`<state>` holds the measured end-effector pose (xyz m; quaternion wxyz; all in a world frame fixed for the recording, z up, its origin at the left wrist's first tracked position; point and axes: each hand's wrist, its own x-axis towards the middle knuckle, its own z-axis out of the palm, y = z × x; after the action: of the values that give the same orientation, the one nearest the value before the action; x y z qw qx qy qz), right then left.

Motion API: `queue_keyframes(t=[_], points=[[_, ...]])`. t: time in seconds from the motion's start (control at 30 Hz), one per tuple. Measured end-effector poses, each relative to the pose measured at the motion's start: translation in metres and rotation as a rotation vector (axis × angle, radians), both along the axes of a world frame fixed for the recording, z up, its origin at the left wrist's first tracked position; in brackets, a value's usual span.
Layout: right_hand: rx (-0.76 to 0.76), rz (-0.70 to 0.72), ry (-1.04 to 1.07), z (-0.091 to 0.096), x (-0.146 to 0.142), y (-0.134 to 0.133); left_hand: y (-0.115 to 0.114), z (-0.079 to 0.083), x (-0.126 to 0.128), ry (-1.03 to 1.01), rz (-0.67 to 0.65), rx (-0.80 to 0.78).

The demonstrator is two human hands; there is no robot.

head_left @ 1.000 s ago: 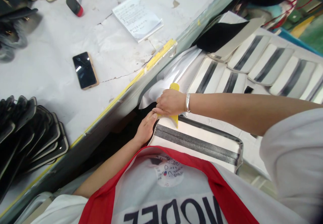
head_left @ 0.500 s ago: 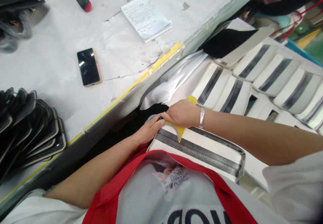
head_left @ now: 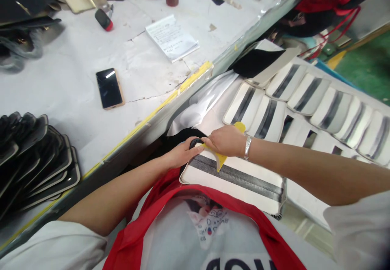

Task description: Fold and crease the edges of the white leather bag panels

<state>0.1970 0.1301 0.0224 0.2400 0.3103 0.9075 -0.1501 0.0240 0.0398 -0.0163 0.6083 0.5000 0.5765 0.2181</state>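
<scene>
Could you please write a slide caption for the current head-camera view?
Right hand gripping a curved yellow tool over a dark-striped white workpiece, with the left hand at its corner.

Both arms reach forward and inward, so that the two hands meet in front of the torso. The left forearm (head_left: 122, 193) slants up from the lower left to the left hand (head_left: 181, 155), whose back faces up and whose thumb (head_left: 195, 151) stretches toward the other hand. From the right side, the right forearm (head_left: 298, 162) comes across at a shallower slant, its wrist (head_left: 254, 148) roughly in line with it. The right hand (head_left: 226, 140) is curled in a grip, knuckles up, its fingertips close to the left thumb.
</scene>
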Motion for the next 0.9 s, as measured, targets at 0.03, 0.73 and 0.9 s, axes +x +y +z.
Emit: queue_keyframes(t=[0.03, 0.73, 0.9], points=[[0.017, -0.017, -0.014, 0.001, 0.002, -0.002, 0.000, -0.003, -0.003, -0.040, 0.003, -0.006], [-0.433, -0.561, 0.109, 0.069, 0.057, -0.088, -0.026, -0.028, -0.023, -0.335, 0.050, 0.160], [-1.032, -0.840, 0.469, 0.057, 0.061, -0.131, -0.017, -0.021, -0.024, -0.038, -0.063, 0.352]])
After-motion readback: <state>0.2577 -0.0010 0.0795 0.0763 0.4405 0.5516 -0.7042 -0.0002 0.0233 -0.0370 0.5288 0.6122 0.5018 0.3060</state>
